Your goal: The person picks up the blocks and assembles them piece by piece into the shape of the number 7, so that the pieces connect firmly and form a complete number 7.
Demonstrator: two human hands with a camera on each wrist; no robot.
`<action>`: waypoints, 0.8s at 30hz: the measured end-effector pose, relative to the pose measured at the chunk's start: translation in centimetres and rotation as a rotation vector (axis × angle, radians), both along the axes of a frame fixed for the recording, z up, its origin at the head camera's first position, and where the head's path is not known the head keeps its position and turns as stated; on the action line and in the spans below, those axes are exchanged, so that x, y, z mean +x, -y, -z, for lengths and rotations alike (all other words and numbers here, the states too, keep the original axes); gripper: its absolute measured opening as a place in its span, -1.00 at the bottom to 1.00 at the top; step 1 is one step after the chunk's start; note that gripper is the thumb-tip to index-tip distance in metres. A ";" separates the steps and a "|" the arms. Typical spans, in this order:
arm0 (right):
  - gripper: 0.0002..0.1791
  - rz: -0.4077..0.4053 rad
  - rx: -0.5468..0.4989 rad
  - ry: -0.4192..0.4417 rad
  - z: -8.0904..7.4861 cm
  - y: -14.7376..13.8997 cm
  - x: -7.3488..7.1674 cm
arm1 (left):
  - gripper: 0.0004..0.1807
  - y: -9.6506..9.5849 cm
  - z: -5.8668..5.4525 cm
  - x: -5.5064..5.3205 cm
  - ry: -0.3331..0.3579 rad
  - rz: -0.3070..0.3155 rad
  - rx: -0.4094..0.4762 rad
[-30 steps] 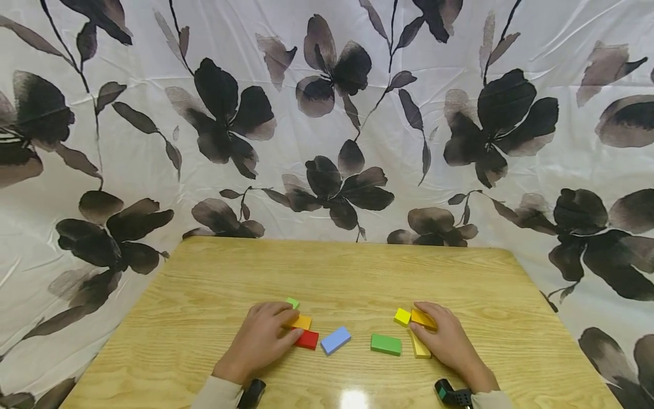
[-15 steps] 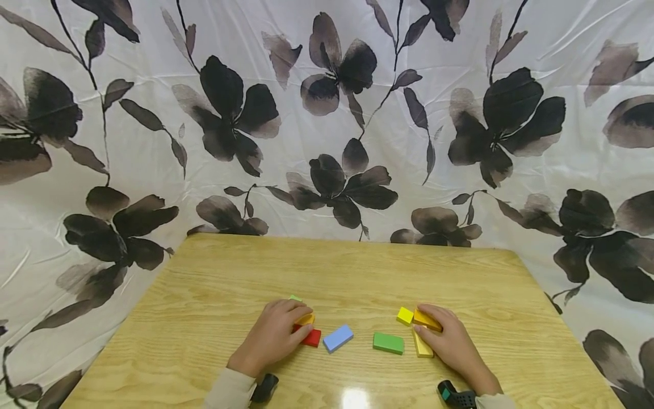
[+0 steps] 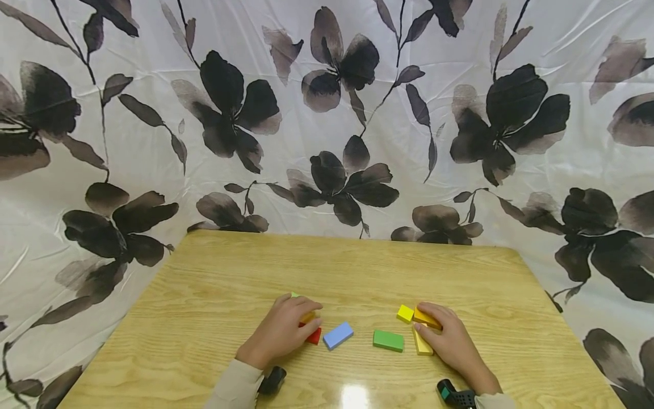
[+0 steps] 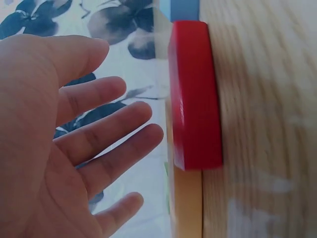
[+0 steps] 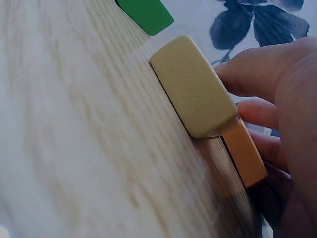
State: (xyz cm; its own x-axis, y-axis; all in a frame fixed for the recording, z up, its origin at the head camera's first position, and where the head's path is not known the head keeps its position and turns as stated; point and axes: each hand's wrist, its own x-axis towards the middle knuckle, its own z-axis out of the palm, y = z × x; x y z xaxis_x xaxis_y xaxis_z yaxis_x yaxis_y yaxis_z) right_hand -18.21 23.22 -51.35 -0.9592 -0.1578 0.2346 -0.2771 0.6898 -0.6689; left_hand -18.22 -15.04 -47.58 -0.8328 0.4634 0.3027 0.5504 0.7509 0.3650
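My left hand [image 3: 281, 329] hovers over a red block [image 3: 314, 336] and a yellow-orange block [image 3: 308, 317], partly covering both. In the left wrist view its fingers [image 4: 116, 130] are spread, with a gap between them and the red block [image 4: 195, 94]. A light green block [image 3: 295, 295] peeks out behind that hand. My right hand [image 3: 452, 341] lies at an orange block [image 3: 427, 320] and a pale yellow block [image 3: 422, 343]. In the right wrist view its loosely bent fingers rest against the far side of these blocks, partly hidden by them.
Between the hands lie a blue block [image 3: 338, 336] and a green block [image 3: 388, 341]. A bright yellow block [image 3: 405, 313] touches or nearly touches the orange one. All lie on a wooden table [image 3: 347, 272], with a floral cloth [image 3: 286, 130] behind it.
My left hand has moved rightward across the yellow-orange and red blocks, covering more of them. The right hand stays at its blocks. The head view has shifted slightly.
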 end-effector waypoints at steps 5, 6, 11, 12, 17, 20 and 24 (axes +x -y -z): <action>-0.45 -0.003 -0.001 0.003 0.0 0.0 -0.1 | -0.66 -0.7 -0.4 -0.2 0.035 0.034 0.025; -0.45 -0.003 0.000 0.001 0.0 0.0 -0.1 | -0.66 -0.8 -0.5 -0.3 0.040 0.044 0.029; -0.46 0.000 0.004 -0.008 0.1 0.0 -0.3 | -0.64 -1.4 -0.8 -0.5 0.077 0.085 0.050; -0.46 -0.001 0.004 -0.008 0.1 0.0 -0.3 | -0.64 -1.5 -0.9 -0.5 0.095 0.091 0.057; -0.45 -0.012 0.000 -0.003 0.0 0.2 -0.4 | -0.63 -2.0 -0.9 -0.3 0.176 0.101 0.078; -0.45 -0.009 0.002 -0.006 0.0 0.2 -0.3 | -0.62 -2.3 -0.6 -0.2 0.184 0.107 0.063; -0.46 -0.004 0.003 -0.005 0.0 0.0 -0.2 | -0.62 -2.8 -0.1 -0.1 0.181 0.128 0.056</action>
State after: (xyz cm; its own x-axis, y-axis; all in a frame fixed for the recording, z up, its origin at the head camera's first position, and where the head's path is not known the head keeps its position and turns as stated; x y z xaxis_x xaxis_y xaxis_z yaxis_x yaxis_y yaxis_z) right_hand -18.45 23.18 -51.35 -0.9573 -0.1620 0.2393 -0.2832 0.6907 -0.6654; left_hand -18.28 -12.27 -47.49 -0.8113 0.5555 0.1822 0.5619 0.6549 0.5054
